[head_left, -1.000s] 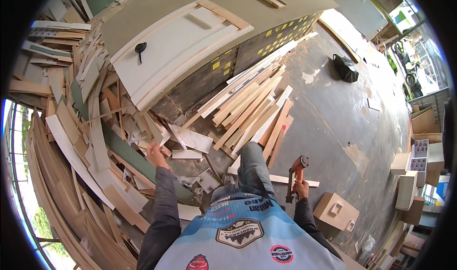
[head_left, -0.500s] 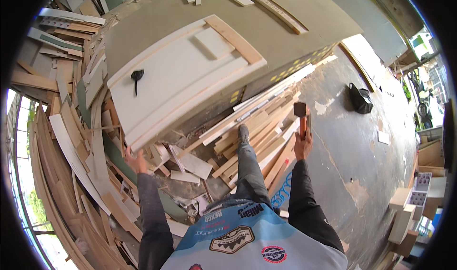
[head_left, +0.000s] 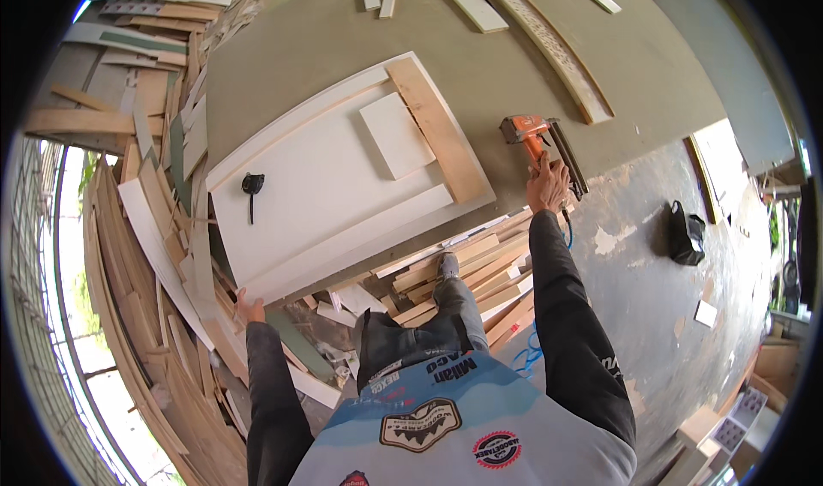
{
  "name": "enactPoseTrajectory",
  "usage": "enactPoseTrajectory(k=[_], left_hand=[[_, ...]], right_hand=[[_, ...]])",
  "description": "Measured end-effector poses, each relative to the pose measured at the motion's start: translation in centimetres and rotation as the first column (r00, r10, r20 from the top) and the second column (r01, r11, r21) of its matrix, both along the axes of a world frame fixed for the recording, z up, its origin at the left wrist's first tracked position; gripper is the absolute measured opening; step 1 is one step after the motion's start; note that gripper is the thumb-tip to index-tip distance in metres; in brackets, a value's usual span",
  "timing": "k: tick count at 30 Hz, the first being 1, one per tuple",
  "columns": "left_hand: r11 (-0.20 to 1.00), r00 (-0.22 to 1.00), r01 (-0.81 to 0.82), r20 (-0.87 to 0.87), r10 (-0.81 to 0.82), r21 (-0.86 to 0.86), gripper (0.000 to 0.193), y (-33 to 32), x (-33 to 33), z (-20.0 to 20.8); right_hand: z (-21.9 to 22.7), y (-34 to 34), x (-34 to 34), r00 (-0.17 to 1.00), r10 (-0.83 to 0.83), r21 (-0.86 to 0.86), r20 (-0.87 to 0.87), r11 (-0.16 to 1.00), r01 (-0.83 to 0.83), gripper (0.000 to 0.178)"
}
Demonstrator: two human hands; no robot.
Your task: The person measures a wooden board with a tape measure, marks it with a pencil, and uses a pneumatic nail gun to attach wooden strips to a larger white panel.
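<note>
A white panel (head_left: pixel 300 177) lies on the table in front of me, with pale strips along its long sides and a bare wood strip (head_left: pixel 435 130) across its right end. My left hand (head_left: pixel 249 306) is closed at the panel's near left corner, its fingers partly hidden. In my right hand (head_left: pixel 549 184) I grip an orange and black nail gun (head_left: pixel 533 129), held over the table's edge right of the panel. A blue air hose (head_left: pixel 569 231) trails from it. On the panel rest a smaller white board (head_left: pixel 396 135) and a black tape measure (head_left: pixel 253 184).
The greenish-brown table (head_left: pixel 300 66) carries several loose strips (head_left: pixel 540 40) at its far side. Wood offcuts (head_left: pixel 489 267) lie on the floor beneath its near edge. Taller scrap piles (head_left: pixel 129 297) crowd my left. A black bag (head_left: pixel 686 233) sits on the floor at right.
My right hand has raised the nail gun up and forward, from beside the table to over its edge. My left hand stays at the panel's corner. The view has shifted.
</note>
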State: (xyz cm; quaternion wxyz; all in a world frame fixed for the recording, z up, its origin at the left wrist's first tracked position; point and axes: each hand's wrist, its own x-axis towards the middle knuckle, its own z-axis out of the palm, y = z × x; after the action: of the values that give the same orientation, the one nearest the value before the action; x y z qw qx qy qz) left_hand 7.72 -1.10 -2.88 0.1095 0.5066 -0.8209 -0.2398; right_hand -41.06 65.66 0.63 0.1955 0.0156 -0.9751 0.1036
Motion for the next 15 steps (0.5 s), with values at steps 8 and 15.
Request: enactPoseTrajectory(k=[8,15], left_hand=[[0.992,0.984,-0.121,0.129,0.123,-0.023,0.065,-0.6,0.1,-0.4],[0.929,0.916,-0.34,0.172,0.362,-0.145,0.062,-2.6,-0.6,-0.6]], right_hand=[[-4.3,-1.9,-1.2,0.999,-0.022,-0.031,0.037,0.999,0.023,0.054],[3.1,-3.4,0.4,0.975,0.215,-0.053,-0.064,0.974,-0.218,0.05]])
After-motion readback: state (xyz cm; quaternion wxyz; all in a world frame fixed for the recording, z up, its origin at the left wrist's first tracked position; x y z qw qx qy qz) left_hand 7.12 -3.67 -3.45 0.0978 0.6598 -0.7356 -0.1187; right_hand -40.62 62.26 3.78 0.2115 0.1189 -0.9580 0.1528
